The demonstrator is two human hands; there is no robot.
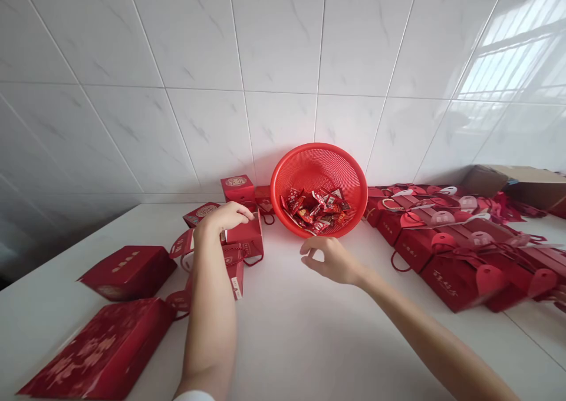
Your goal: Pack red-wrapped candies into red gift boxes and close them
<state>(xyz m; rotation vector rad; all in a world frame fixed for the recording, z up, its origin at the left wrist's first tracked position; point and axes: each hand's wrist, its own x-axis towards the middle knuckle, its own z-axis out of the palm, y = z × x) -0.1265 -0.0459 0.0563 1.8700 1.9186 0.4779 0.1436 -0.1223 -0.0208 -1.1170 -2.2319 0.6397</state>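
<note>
My left hand (227, 217) is over an open red box (248, 236) left of centre, its fingers bent down at the box's opening; what the fingertips hold, if anything, is hidden. My right hand (329, 259) hovers over the white table (292, 330), thumb and forefinger curved with a gap between them and nothing in it. Just beyond it, a red plastic basket (318, 153) leans tilted toward me against the wall, with several small wrapped candies (316, 209) inside.
Large red boxes (128, 271) stand at the left, with a patterned one (101, 351) nearer me. Rows of red boxes with cord handles (446, 271) fill the right side. Behind them is a brown carton (517, 183). A tiled wall (283, 47) bounds the table's back.
</note>
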